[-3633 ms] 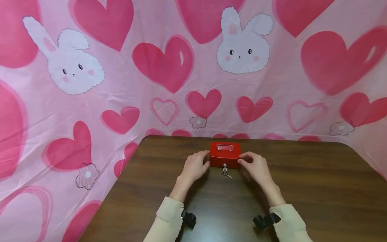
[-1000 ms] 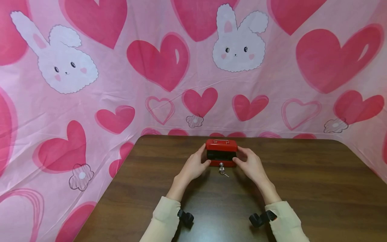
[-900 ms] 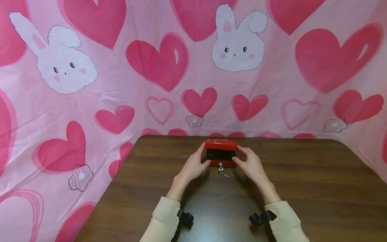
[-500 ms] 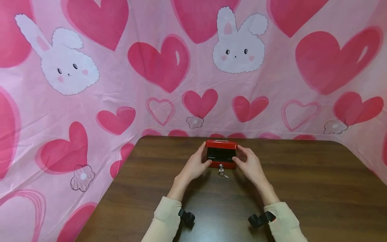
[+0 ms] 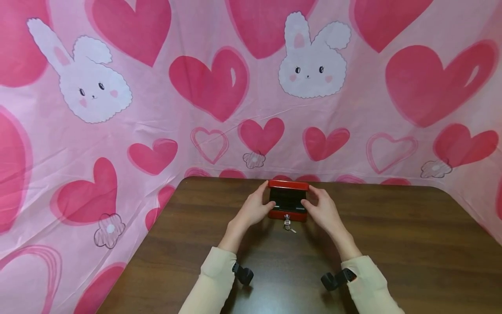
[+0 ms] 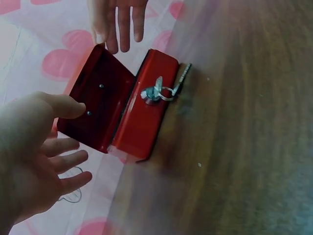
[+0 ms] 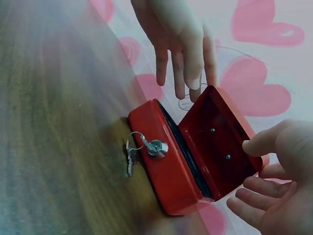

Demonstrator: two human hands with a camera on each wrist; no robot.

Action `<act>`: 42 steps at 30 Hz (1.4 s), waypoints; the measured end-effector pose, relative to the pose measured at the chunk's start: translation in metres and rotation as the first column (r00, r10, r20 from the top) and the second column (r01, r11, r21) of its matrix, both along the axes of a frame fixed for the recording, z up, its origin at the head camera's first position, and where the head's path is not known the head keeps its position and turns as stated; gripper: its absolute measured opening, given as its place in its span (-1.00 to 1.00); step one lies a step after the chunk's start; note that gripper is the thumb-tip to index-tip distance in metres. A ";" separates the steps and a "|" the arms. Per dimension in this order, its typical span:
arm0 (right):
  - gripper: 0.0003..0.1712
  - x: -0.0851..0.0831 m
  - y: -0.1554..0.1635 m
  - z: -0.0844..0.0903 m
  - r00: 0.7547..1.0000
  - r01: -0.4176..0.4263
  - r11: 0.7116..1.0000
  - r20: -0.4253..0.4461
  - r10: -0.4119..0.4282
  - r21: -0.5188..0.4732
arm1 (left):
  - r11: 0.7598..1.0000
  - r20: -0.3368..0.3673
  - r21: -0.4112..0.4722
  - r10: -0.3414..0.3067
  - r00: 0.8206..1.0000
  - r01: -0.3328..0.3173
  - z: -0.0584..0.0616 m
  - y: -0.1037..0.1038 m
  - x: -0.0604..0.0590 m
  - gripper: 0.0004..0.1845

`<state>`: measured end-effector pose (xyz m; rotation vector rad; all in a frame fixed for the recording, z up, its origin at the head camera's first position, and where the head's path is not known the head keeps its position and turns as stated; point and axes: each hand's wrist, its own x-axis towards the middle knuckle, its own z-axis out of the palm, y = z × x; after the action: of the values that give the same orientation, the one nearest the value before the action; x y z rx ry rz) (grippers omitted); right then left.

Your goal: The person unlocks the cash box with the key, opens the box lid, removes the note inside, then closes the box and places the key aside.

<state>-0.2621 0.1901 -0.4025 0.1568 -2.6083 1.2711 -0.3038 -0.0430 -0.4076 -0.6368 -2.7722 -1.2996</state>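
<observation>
On the brown worktop (image 5: 392,244), near its far edge, the red cash box (image 5: 287,214) is seen with its lid (image 5: 288,185) raised further than before, now upright. The lid is touched by the spread left hand (image 5: 254,208) and right hand (image 5: 318,210); neither grip is closed. Keys (image 5: 288,224) hang in front.

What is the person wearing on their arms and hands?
Both arms wear long cream sleeves that end at the wrists. Under each wrist sits a small black camera on a strap. The left hand and right hand are bare, with no gloves, and I see no rings.
</observation>
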 end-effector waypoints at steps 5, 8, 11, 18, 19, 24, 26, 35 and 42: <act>-0.35 -0.005 -0.001 0.004 1.000 0.014 1.000 -0.021 -0.013 0.003 | 1.000 0.015 0.013 0.017 1.000 -0.017 0.001 0.003 -0.002 -0.18; -0.36 -0.008 -0.001 0.005 0.998 0.030 1.000 -0.049 -0.030 0.000 | 1.000 0.016 0.026 0.015 1.000 -0.016 -0.001 0.004 -0.004 -0.16; -0.36 -0.011 -0.002 0.005 0.997 0.043 0.999 -0.066 -0.043 -0.013 | 0.999 0.012 0.031 0.011 1.000 -0.011 -0.003 0.005 -0.006 -0.15; -0.36 -0.015 0.000 0.006 0.998 0.053 0.997 -0.034 -0.054 -0.048 | 0.999 0.028 0.040 -0.003 1.000 0.002 0.000 0.009 -0.013 -0.11; -0.36 -0.016 0.000 0.007 0.998 0.053 0.997 -0.030 -0.054 -0.048 | 0.999 0.030 0.039 -0.004 1.000 0.003 0.001 0.009 -0.013 -0.11; -0.37 -0.018 0.002 0.008 0.998 0.044 0.998 -0.040 -0.046 -0.046 | 0.999 0.028 0.035 -0.013 1.000 0.012 0.003 0.010 -0.015 -0.11; -0.38 -0.018 0.003 0.008 0.998 0.038 0.998 -0.045 -0.040 -0.052 | 0.999 0.031 0.031 -0.019 0.999 0.018 0.003 0.010 -0.015 -0.11; -0.36 -0.015 0.007 0.007 1.000 0.003 0.999 -0.023 -0.004 -0.037 | 0.999 0.024 0.032 -0.017 1.000 0.016 0.007 0.005 -0.010 -0.14; -0.39 -0.004 0.011 0.007 1.000 -0.014 0.998 -0.017 0.013 -0.057 | 1.000 0.034 0.023 -0.017 0.999 0.016 0.005 -0.001 -0.002 -0.23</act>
<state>-0.2661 0.2015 -0.3954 0.1752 -2.5584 1.3410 -0.3062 -0.0437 -0.4028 -0.6432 -2.7804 -1.3562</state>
